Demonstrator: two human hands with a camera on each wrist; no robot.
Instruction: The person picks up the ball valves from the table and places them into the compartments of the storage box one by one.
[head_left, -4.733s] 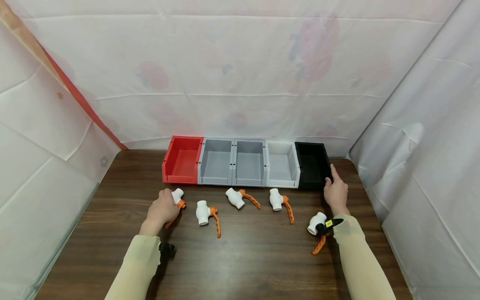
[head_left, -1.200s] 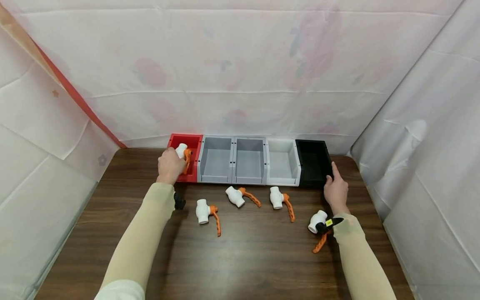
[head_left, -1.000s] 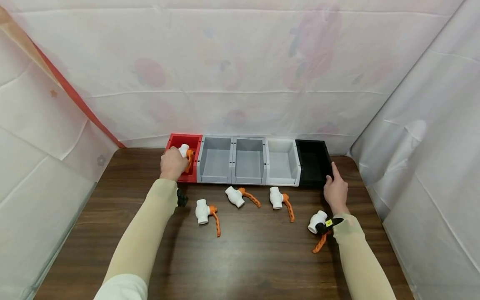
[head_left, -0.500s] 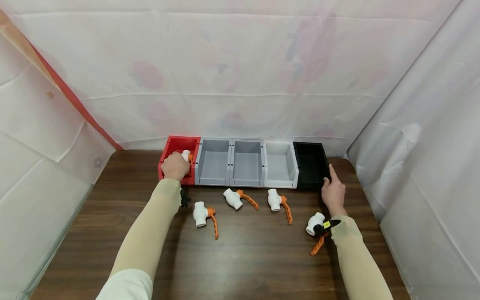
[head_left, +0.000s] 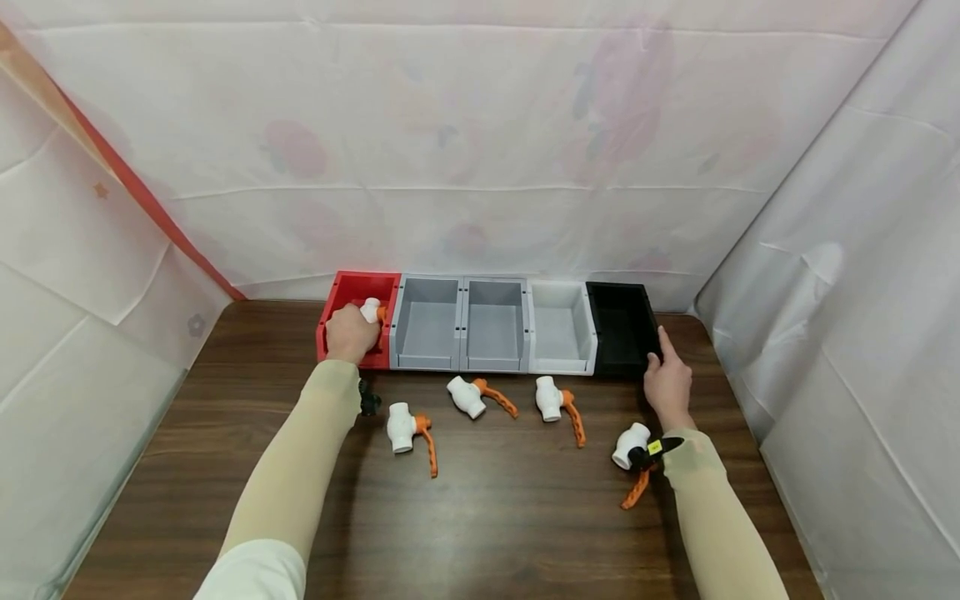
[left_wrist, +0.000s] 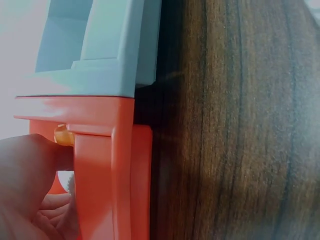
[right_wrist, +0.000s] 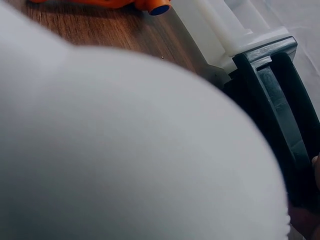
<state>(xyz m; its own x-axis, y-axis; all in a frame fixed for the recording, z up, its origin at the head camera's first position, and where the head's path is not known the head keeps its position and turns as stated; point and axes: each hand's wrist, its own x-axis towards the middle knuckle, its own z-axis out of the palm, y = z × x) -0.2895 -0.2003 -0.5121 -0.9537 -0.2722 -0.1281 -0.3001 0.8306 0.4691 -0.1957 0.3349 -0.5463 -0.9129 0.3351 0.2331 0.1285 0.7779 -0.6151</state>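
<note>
In the head view my left hand [head_left: 350,335] reaches into the red bin [head_left: 331,315] at the row's left end. It grips a white ball valve [head_left: 370,310] with an orange lever, mostly hidden by the hand. The left wrist view shows thumb and fingers [left_wrist: 25,170] curled about it behind the bin's red front wall [left_wrist: 95,175]. At the other end, my right hand [head_left: 669,385] rests against the right side of the black bin [head_left: 625,329], index finger extended. Another ball valve [head_left: 632,444] lies below the right wrist, partly covered by the wrist camera; its white body [right_wrist: 140,150] fills much of the right wrist view.
Between the red and black bins stand two grey bins [head_left: 428,362] and a white bin [head_left: 564,367]. On the brown table [head_left: 465,533] before them lie three more ball valves, left [head_left: 401,429], middle [head_left: 467,397] and right [head_left: 549,400]. A pale curtain [head_left: 480,150] hangs behind.
My left hand has carried the ball valve from the table forward into the red bin and lowered it there. The right hand stays at the black bin.
</note>
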